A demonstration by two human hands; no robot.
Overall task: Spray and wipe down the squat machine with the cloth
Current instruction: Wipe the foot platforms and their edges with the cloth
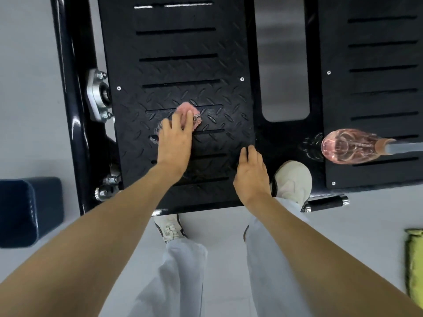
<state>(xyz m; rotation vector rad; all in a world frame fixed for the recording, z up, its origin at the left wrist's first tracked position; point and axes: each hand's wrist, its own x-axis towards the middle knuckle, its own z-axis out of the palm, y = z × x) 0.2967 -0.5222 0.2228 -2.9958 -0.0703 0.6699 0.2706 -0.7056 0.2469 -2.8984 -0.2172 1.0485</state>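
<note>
Left hand (175, 143) lies flat on the pink cloth (186, 108), fingers straight and spread, and presses it onto the machine's left plate (178, 42). Cloth is bunched under the fingertips, about mid-plate and left of centre. A ring shows on one digit.

Right hand (251, 175) is over the near right corner of the same plate, fingers loosely curled, holding nothing. Cannot tell whether it touches the plate or hovers.

Bottle (343, 146), clear pink, is at the inner edge of the right plate (377, 30), off to the right of the right hand and well apart from the left. Its neck points right. Cannot tell whether it stands or lies.

Right shoe (293, 179) is planted on the black strip between the plates. A green cloth (415, 259) lies on the floor at far right, and a blue pad (27, 209) at far left.

Judgement: wiping is under way on the left plate. The plate's long axis runs straight away from the person. Most of it lies beyond the cloth, so the natural stroke is a push forward along that axis. If more spray is wanted, the right hand is the nearer one. The right plate looks untouched.
</note>
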